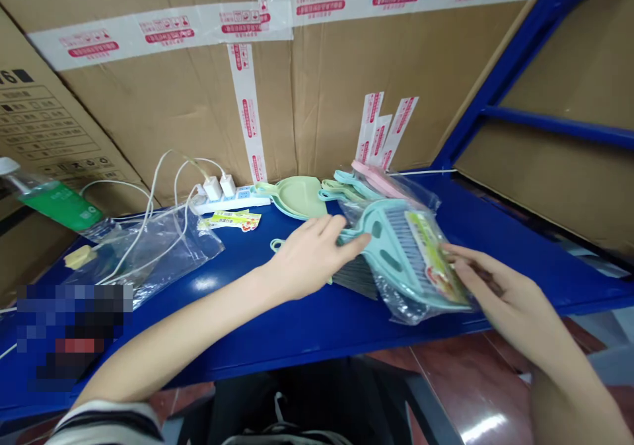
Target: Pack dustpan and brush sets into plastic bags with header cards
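A turquoise dustpan and brush set (389,250) lies tilted across the front of the blue table, partly inside a clear plastic bag (413,313). A green and yellow label card (428,250) lies over its bristles. My left hand (310,257) is closed around the handle end, thumb reaching along the dustpan. At the far end, my right hand (500,290) pinches the bag and dustpan edge beside the card; some of its fingers are hidden. Grey brush bristles (354,276) show beneath the set, close to my left hand.
Behind are a green dustpan (302,195) and bagged sets with a pink handle (379,179). Label cards (232,220) lie by a white power strip (242,197) with cables. Leftward are an empty plastic bag (168,240) and a green-labelled bottle (59,201). Cardboard (317,102) stands behind.
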`<state>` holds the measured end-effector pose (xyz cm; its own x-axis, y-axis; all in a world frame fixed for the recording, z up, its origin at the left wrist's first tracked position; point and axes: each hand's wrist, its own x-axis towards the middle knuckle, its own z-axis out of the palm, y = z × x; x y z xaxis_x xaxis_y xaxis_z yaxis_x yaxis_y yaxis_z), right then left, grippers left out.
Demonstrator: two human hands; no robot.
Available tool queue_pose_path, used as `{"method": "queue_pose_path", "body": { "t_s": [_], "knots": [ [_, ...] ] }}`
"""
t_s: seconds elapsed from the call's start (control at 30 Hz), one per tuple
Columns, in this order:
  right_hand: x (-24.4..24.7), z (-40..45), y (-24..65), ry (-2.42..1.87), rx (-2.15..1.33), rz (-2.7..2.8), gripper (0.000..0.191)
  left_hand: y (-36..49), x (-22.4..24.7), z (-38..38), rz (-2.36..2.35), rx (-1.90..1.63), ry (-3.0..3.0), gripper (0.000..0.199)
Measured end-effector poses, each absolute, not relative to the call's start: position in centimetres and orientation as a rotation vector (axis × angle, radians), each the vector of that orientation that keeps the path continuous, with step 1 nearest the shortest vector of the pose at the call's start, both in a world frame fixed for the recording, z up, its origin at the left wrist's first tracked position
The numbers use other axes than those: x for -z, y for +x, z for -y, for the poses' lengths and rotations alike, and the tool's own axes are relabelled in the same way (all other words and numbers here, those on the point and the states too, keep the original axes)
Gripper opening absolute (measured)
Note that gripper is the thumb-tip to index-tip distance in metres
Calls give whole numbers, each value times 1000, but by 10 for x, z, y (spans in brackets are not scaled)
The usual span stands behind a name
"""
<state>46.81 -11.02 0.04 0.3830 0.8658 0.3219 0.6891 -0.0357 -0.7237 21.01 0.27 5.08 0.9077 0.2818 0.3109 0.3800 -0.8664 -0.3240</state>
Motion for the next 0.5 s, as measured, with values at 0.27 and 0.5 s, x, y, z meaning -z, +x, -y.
{"method": "queue_pose_path", "body": {
  "t_s": [0.27, 0.5],
  "knots": [
    [-16, 75, 403, -1463, -640, 1526, 48, 112, -33, 31, 764, 606, -2558, 39],
    [-13, 46, 352, -1250, -976, 1641, 38, 43, -9, 59, 988, 677, -2489, 37]
  ]
}}
